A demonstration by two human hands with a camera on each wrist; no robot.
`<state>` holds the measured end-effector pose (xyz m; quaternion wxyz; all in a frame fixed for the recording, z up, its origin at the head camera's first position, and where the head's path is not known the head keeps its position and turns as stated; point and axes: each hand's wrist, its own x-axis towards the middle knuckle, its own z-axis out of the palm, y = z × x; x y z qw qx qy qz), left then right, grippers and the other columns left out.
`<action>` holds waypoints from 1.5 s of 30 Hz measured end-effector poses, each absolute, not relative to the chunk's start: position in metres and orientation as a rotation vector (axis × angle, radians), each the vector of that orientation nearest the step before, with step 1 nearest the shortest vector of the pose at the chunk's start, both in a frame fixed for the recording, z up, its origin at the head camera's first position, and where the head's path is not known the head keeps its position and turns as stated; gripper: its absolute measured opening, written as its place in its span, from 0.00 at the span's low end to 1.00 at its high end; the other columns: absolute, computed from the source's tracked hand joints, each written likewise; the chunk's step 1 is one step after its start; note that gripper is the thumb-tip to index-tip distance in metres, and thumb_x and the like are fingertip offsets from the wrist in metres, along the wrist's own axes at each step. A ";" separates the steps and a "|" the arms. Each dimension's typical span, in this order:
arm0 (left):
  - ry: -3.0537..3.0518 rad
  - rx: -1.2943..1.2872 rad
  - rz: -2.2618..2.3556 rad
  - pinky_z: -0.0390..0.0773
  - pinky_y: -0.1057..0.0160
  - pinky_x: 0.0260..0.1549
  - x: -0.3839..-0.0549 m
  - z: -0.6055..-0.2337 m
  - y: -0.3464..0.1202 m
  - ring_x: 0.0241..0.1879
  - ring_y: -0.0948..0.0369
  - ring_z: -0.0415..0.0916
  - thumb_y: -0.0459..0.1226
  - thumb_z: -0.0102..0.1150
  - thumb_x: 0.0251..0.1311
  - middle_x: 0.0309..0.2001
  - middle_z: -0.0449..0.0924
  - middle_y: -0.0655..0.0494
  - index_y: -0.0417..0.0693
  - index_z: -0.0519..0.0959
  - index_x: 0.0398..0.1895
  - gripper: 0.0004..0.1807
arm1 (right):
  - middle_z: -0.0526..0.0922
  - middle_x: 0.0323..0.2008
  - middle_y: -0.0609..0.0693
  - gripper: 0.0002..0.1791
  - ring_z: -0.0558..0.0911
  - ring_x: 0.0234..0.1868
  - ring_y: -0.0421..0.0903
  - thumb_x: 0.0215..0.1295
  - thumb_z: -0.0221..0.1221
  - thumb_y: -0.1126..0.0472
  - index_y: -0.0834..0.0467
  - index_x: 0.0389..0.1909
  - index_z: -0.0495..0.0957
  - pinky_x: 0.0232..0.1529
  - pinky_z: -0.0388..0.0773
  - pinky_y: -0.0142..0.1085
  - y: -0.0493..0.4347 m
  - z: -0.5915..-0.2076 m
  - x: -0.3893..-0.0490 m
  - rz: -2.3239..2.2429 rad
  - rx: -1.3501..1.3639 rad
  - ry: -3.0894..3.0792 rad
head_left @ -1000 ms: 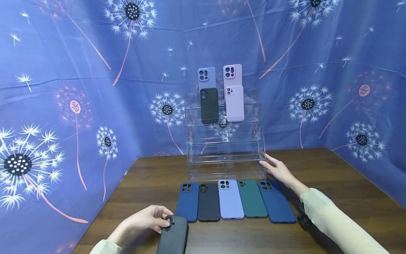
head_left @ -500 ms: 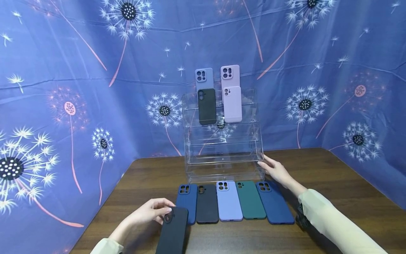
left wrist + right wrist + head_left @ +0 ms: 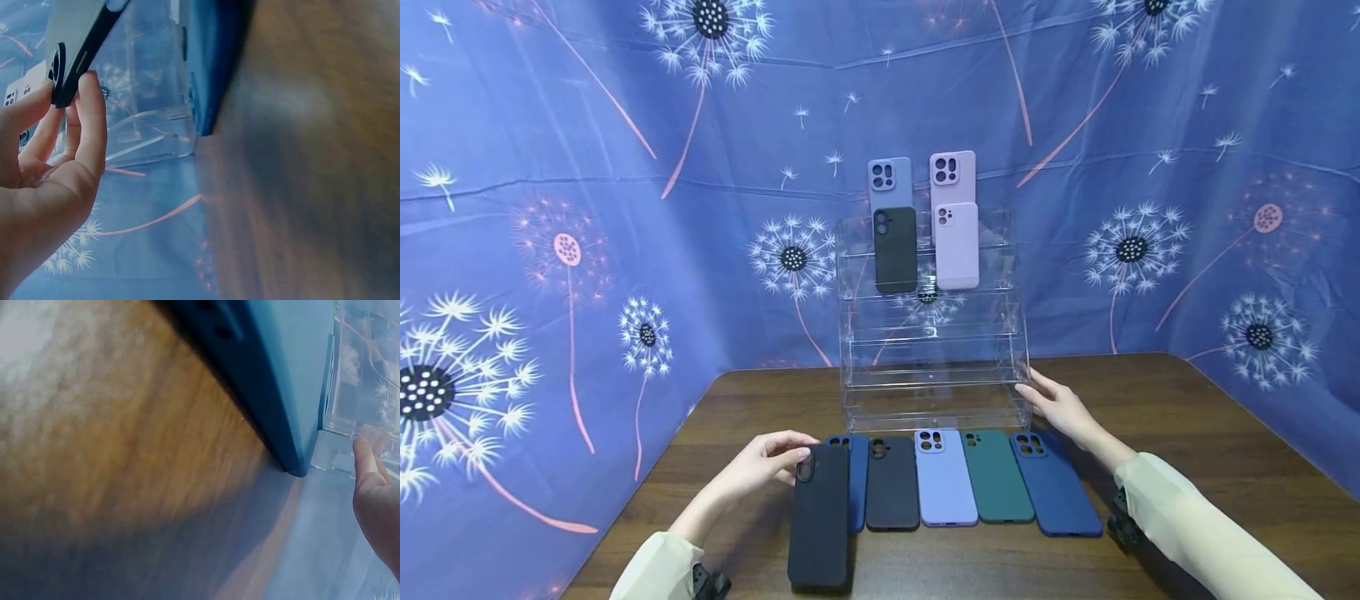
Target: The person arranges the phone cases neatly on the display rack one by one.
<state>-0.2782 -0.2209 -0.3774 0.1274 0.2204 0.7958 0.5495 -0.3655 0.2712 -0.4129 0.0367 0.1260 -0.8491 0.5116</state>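
In the head view my left hand pinches a black phone case by its top end, near the camera cutout. The left wrist view shows thumb and fingers on either side of that case, with its camera ring facing the thumb. The case stands upright in front of a dark blue case and partly covers it. My right hand holds the lower right side of a clear tiered display stand. In the right wrist view, the thumb and fingers are at the stand's clear edge.
Beside the dark blue case lie a black case, a light blue case, a green case and another blue case. On the stand's upper tiers are a dark green case, pale pink cases and a blue one.
My left hand has raised the black case and moved it forward toward the row; its whole length now shows. My right hand stays at the stand's side.
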 end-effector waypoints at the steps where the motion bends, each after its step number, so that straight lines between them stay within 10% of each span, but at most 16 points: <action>1: 2.325 0.633 1.606 0.83 0.57 0.36 -0.280 -0.375 -0.220 0.39 0.60 0.81 0.42 0.52 0.66 0.43 0.80 0.50 0.36 0.72 0.57 0.22 | 0.61 0.66 0.67 0.39 0.70 0.61 0.63 0.70 0.48 0.44 0.59 0.73 0.46 0.55 0.75 0.46 0.271 -0.412 -0.366 1.567 0.385 -2.609; 29: 2.628 0.416 1.776 0.81 0.52 0.46 -0.341 -0.313 -0.167 0.37 0.57 0.82 0.42 0.55 0.65 0.46 0.81 0.44 0.44 0.76 0.55 0.18 | 0.63 0.65 0.68 0.38 0.70 0.61 0.63 0.70 0.48 0.46 0.59 0.73 0.46 0.54 0.76 0.45 0.271 -0.416 -0.364 1.609 0.411 -2.576; 45: 2.729 0.376 1.914 0.84 0.63 0.35 -0.373 -0.275 -0.138 0.31 0.62 0.81 0.38 0.57 0.63 0.45 0.79 0.39 0.36 0.75 0.51 0.18 | 0.60 0.66 0.67 0.38 0.69 0.61 0.62 0.70 0.49 0.45 0.58 0.73 0.47 0.55 0.75 0.45 0.270 -0.416 -0.363 1.648 0.390 -2.558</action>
